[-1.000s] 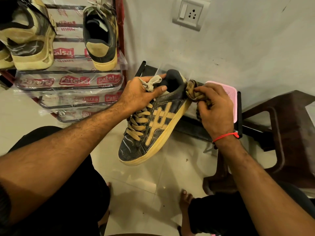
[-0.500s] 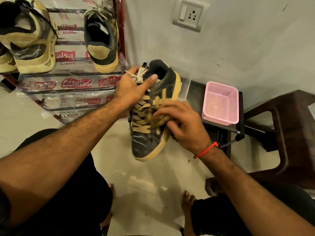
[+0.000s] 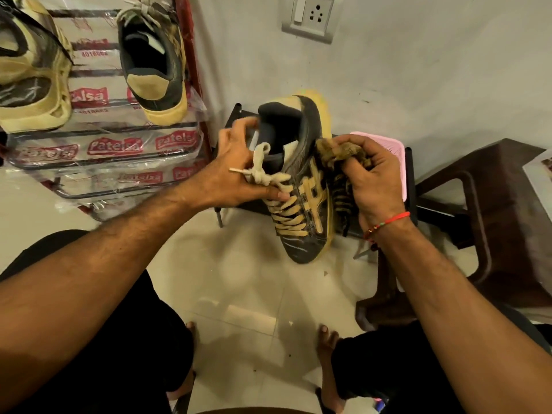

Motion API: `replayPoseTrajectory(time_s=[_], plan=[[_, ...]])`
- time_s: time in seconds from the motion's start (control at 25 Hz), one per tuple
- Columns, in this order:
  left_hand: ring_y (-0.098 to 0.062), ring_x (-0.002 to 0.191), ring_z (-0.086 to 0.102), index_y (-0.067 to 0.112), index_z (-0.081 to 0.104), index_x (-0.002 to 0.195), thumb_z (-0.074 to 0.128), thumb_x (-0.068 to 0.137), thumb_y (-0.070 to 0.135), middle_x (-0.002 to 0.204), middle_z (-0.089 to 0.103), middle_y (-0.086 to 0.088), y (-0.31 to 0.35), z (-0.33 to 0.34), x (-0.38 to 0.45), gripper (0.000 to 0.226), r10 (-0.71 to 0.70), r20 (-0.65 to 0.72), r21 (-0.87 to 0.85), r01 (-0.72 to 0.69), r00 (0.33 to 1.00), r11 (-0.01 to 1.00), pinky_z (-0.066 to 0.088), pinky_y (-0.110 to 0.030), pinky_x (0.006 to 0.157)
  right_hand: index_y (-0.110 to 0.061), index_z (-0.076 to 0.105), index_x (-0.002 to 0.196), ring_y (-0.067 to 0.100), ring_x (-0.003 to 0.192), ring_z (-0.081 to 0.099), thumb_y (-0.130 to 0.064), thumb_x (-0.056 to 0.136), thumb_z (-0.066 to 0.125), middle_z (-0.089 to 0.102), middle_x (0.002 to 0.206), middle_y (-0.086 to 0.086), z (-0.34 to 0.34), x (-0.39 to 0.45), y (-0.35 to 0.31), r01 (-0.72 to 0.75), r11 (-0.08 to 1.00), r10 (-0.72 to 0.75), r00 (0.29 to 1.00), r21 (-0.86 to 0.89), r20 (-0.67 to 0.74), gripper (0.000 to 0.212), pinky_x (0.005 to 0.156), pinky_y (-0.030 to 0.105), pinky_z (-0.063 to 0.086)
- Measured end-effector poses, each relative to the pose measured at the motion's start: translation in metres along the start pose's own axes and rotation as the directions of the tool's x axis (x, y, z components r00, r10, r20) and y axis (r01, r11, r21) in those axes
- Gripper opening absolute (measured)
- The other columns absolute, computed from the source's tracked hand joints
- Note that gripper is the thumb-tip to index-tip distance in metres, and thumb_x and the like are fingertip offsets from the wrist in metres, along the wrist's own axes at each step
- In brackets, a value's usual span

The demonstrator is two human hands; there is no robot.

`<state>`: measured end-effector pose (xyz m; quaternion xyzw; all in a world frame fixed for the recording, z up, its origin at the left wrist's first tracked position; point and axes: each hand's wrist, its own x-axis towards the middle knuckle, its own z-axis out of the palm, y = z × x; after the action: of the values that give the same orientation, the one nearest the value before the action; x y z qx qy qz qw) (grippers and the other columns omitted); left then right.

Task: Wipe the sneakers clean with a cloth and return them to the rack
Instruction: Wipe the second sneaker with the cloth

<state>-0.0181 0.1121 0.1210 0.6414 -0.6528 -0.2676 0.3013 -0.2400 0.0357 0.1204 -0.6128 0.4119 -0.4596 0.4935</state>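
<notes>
Left hand [image 3: 236,171] grips the sneaker [image 3: 301,186] at its laces – right hand [image 3: 370,177], alongside, clutches the cloth [image 3: 337,153] against its side.

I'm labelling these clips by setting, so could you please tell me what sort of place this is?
Probably a corner inside a home: a shoe rack with sneakers stands against a plain wall with a switch and socket, on a tiled floor beside a brown plastic stool.

rack wrap [image 3: 119,144]: "Patelsa" red labels, repeated | number "4018662", last digits unsure
</notes>
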Motion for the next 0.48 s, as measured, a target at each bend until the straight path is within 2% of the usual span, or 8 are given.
replayPoseTrajectory(time_s=[0.04,0.08,0.12,0.2,0.24,0.32,0.4,0.48], plan=[[-0.04,0.149,0.011,0.009,0.042,0.146,0.091,0.063,0.048,0.161,0.017,-0.018,-0.003,0.003,0.0,0.104,0.102,-0.048,0.045,-0.1,0.994,0.994,0.025,-0.062,0.12,-0.015,0.073,0.101,0.016,0.097,0.072,0.005,0.092,0.061,0.076,0.097,-0.001,0.001,-0.001,-0.001,0.004,1.0,-0.004,1.0,0.006,0.004,0.025,0.091,0.037,0.058],[-0.046,0.151,-0.002,0.013,0.034,0.152,0.089,0.065,0.055,0.165,0.006,-0.021,-0.007,0.005,0.0,0.111,0.213,-0.088,0.069,-0.208,0.973,0.976,0.015,-0.072,0.118,-0.015,0.073,0.101,0.015,0.096,0.072,0.004,0.092,0.062,0.075,0.096,-0.002,0.002,-0.001,-0.002,0.005,1.0,-0.005,1.0,0.017,0.008,0.024,0.09,0.036,0.059],[-0.047,0.15,-0.011,0.02,0.027,0.156,0.083,0.069,0.064,0.167,0.0,-0.021,-0.006,0.004,0.002,0.112,0.307,-0.1,0.119,-0.295,0.946,0.948,0.006,-0.076,0.116,-0.014,0.073,0.102,0.015,0.095,0.072,0.004,0.092,0.062,0.075,0.096,-0.002,0.003,-0.001,-0.002,0.003,1.0,-0.003,1.0,0.027,0.005,0.023,0.09,0.035,0.058],[-0.045,0.151,-0.021,0.028,0.008,0.162,0.072,0.072,0.076,0.169,-0.008,-0.018,-0.005,-0.002,0.007,0.12,0.387,-0.093,0.269,-0.351,0.917,0.897,-0.004,-0.075,0.116,-0.009,0.072,0.106,0.014,0.096,0.072,0.005,0.092,0.062,0.075,0.098,0.0,0.003,0.0,0.001,-0.012,0.999,0.012,1.0,0.033,-0.004,0.022,0.089,0.033,0.058],[-0.042,0.152,-0.022,0.024,-0.001,0.162,0.069,0.072,0.079,0.17,-0.009,-0.013,-0.006,-0.004,0.009,0.127,0.388,-0.062,0.328,-0.348,0.92,0.878,-0.008,-0.071,0.118,-0.008,0.072,0.108,0.014,0.097,0.071,0.004,0.092,0.061,0.075,0.099,0.001,0.004,0.0,0.003,-0.021,1.0,0.021,1.0,0.021,0.002,0.023,0.089,0.033,0.058],[-0.035,0.155,-0.015,0.014,0.006,0.163,0.064,0.072,0.083,0.17,0.002,-0.004,-0.011,-0.005,0.01,0.128,0.363,-0.005,0.377,-0.334,0.932,0.864,-0.013,-0.064,0.121,-0.01,0.073,0.11,0.018,0.103,0.07,0.002,0.092,0.062,0.075,0.105,0.004,0.005,0.0,0.01,-0.048,0.998,0.049,0.998,-0.029,0.03,0.024,0.091,0.036,0.058],[-0.031,0.157,0.008,0.014,0.03,0.156,0.064,0.074,0.078,0.161,0.029,-0.004,-0.019,-0.005,0.008,0.11,0.333,-0.013,0.285,-0.315,0.943,0.905,-0.003,-0.062,0.124,-0.013,0.074,0.111,0.02,0.104,0.07,0.001,0.092,0.061,0.075,0.106,0.004,0.007,-0.002,0.014,-0.091,0.995,0.094,0.993,-0.046,0.068,0.026,0.091,0.038,0.058],[-0.024,0.144,0.037,0.015,0.049,0.141,0.071,0.082,0.061,0.141,0.052,0.0,-0.021,-0.005,0.006,0.079,0.314,-0.066,0.056,-0.311,0.947,0.949,0.03,-0.058,0.12,-0.017,0.074,0.111,0.021,0.104,0.071,0.002,0.092,0.061,0.076,0.105,0.002,0.011,-0.004,0.014,-0.11,0.993,0.113,0.987,-0.032,0.116,0.03,0.092,0.039,0.057]])
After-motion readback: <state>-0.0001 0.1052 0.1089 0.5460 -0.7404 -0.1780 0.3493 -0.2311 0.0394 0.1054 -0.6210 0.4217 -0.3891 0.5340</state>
